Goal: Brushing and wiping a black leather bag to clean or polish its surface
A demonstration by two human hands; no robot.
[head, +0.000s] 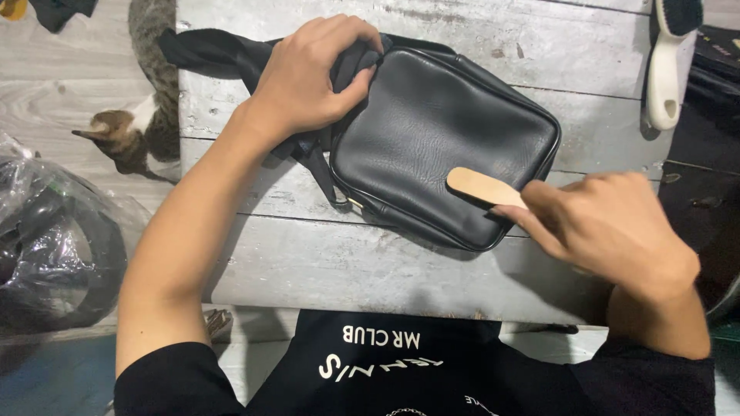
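Black leather bag [443,146] at frame centre on worn grey wooden table [370,270] — zipped, contents unseen, grain smooth. Left hand [312,77] clamps its strap end, upper centre. Right hand [609,227] grips pale wooden brush [484,187] on the bag's lower right corner. Cat [142,123] upper left.

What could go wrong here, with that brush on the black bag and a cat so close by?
1. The left hand pins only the bag's strap end, so the bag might slide under the wooden brush in the right hand.
2. The bag lies near the front of the table; a hard stroke could push it toward that edge.
3. The cat beside the table might jump up and disturb things.
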